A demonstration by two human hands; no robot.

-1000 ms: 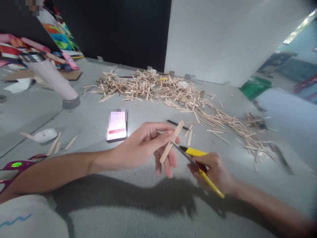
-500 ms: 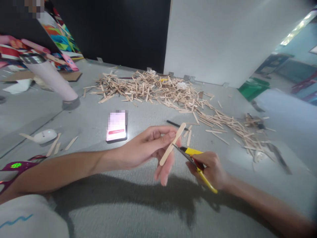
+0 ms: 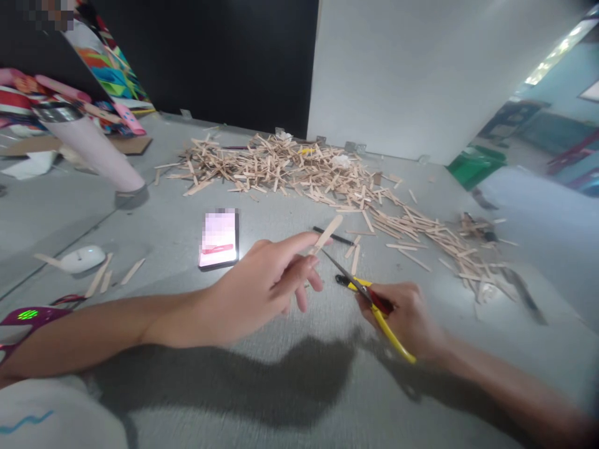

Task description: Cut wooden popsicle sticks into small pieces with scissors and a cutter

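A pale wooden craft stick slants up and away from the fingertips of my left hand. Its lower end is hidden by the fingers. My right hand is closed around scissors with a pointed dark blade and yellow and red on the handles. The blade's tip lies very close to the stick, beside my left fingertips; I cannot tell whether they touch. A yellow part with a black end also sticks out of the right hand, under the blade. Beyond the stick lies a thin black rod.
A large heap of craft sticks spreads along the back and right of the grey table. Left of my hands lie a lit phone and a white mouse. A pale bottle stands farther back, and a green bin at right.
My left hand has turned so its back faces up, and less of the stick shows. The stick's visible end has dropped away from me slightly. The scissors have swung a little upright.
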